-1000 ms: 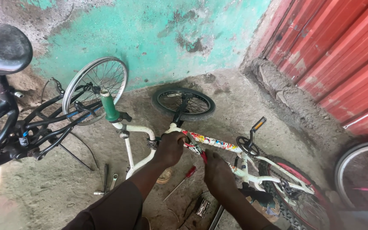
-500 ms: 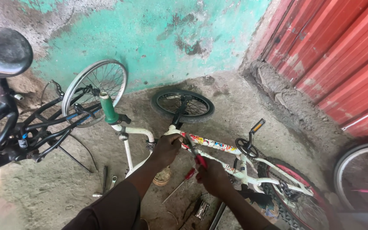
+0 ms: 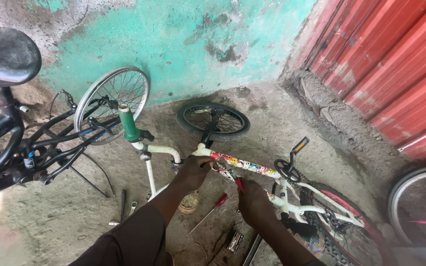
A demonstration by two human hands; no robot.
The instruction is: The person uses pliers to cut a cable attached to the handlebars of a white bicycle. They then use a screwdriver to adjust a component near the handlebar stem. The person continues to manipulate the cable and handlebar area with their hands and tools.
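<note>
The left hand [image 3: 193, 172] still grips the small white bicycle frame [image 3: 245, 165] at centre frame; the right hand [image 3: 255, 202], now lower than before, holds red-handled pliers [image 3: 237, 183] against it.

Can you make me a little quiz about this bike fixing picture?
1. True or false: the small white bike stands upright on its wheels.
2. What colour is the handlebar grip: A red, B green, C blue?
3. Which of the hands grips the frame near the handlebars?

Key:
1. False, it lies on the ground.
2. B.
3. The left hand; the right hand holds a red-handled tool.
</note>
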